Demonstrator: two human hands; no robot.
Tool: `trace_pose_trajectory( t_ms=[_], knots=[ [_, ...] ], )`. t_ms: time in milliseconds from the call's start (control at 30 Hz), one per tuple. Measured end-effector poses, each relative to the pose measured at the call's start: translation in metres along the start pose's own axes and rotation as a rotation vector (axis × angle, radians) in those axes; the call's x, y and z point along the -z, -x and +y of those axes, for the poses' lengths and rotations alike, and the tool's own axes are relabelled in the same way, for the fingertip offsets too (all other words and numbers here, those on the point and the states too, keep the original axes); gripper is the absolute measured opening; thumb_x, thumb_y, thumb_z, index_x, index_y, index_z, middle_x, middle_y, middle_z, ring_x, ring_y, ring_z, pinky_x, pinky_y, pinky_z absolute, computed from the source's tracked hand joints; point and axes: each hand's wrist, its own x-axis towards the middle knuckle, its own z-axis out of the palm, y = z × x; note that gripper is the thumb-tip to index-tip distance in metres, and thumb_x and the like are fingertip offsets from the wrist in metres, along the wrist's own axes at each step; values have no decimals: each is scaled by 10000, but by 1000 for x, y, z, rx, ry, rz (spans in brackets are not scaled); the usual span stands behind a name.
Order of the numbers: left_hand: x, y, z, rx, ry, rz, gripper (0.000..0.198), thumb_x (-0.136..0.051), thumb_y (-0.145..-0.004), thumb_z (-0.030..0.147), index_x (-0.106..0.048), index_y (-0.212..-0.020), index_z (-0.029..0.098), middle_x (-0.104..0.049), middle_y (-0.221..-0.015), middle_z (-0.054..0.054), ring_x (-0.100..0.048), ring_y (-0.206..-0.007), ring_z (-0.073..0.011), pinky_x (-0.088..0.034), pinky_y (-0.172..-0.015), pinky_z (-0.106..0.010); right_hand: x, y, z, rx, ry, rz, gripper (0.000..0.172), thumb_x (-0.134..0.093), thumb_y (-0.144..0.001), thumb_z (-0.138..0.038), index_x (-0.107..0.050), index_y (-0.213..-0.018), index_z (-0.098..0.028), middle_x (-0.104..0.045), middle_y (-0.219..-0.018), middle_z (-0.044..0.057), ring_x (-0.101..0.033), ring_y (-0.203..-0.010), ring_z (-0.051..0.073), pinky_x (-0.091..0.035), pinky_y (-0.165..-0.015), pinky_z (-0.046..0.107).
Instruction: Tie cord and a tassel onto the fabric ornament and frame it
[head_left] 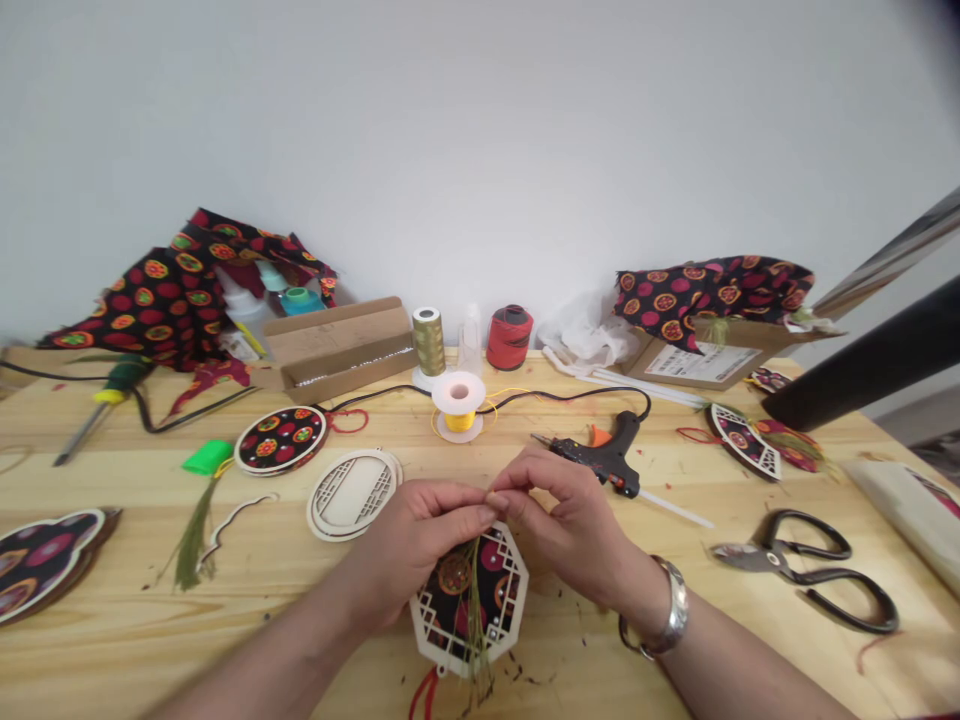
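Observation:
My left hand point(431, 525) is closed in a pinch at the top of an olive-green tassel point(472, 610). Thumb and finger of my right hand point(559, 510) are pinched against the same spot, and the fingertips of both hands meet. The tassel's top end is hidden by the fingers. Its loose threads hang down over an octagonal ornament point(517, 600) with a pale wooden lattice frame and dark patterned fabric. My hands cover the ornament's upper edge. A red cord point(425, 692) runs from its lower end.
A black glue gun point(611, 455) lies beyond my right hand, with black-handled scissors point(787, 562) farther right. Yellow thread point(460, 420) sits on a white spool ahead. Left are a pale oval frame point(356, 493), a round fabric ornament point(281, 440) and a screwdriver point(105, 400). Boxes line the wall.

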Motion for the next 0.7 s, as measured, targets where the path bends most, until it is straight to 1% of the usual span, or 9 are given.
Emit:
trace_pose_trajectory(
  t_ms=[167, 333, 500, 700],
  knots=[
    [0, -1, 1, -13, -44, 3, 201, -674, -759, 283, -740, -933, 208, -728, -693, 4, -618, -611, -118, -452, -574, -206, 3, 1, -4, 44, 78, -1, 156, -547, -826, -154, -564, -672, -168, -561, -668, 23, -514, -663, 144, -407, -625, 278],
    [-1, 1, 1, -22, -61, -1, 179, -680, -755, 283, -746, -909, 222, -730, -686, 17, -612, -601, -106, -453, -573, -192, 5, 2, -8, 75, 111, -10, 162, -517, -835, -147, -547, -677, -165, -544, -666, 26, -502, -658, 143, -398, -617, 276],
    [-1, 1, 1, -16, -32, -7, 187, -681, -751, 287, -748, -905, 205, -733, -681, -1, -621, -597, -117, -462, -565, -198, 2, 3, -4, 71, 109, 11, 153, -523, -837, -153, -562, -690, -162, -548, -663, 22, -503, -649, 140, -399, -611, 274],
    [-1, 2, 1, -23, -3, 11, 179, -681, -750, 270, -748, -900, 199, -732, -674, -8, -623, -593, -121, -472, -567, -207, 0, 3, -2, 113, 111, 42, 150, -529, -846, -163, -600, -715, -145, -574, -691, 46, -522, -680, 148, -421, -641, 278]
  ],
)
